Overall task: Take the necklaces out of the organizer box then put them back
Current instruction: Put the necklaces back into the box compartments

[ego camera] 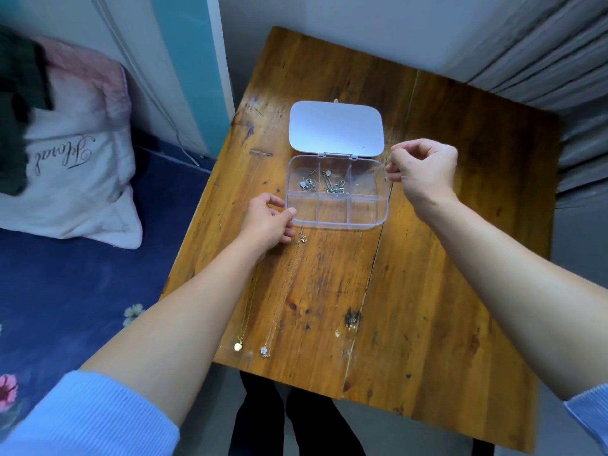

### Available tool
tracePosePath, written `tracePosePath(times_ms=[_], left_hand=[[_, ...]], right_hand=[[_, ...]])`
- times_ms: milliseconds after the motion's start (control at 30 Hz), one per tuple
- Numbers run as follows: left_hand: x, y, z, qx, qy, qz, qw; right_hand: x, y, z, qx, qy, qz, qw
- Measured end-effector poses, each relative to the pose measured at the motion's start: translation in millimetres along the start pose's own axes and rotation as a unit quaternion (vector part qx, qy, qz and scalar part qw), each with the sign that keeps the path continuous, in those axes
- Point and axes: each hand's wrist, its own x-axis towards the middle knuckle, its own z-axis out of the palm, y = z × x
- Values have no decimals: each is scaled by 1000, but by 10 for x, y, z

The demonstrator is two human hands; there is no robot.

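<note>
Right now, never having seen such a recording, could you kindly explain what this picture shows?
No machine here: a person's bare hands, filmed by one camera worn on the head, looking down. On the wooden table lies a clear organizer box, lid open, with silvery necklaces in two back compartments. Two more necklaces lie stretched out near the front edge. The left hand rests at the box's near-left corner, thumb touching it. The right hand pinches what seems a fine chain, barely visible.
</note>
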Motion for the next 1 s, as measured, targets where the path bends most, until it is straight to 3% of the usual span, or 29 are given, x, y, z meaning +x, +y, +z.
tracePosePath(times_ms=[267,567,1000], left_hand=[[1,-1,7,-11,-4,2,1000],[-20,15,10,-11,-2,0,1000],[4,-1,-2,-1,-2,-4,1000]], right_hand=[[1,-162,-39,23,55,-45,997],[-115,-308,-89,39,54,-88,994],[98,218,115,-70,-34,60,995]])
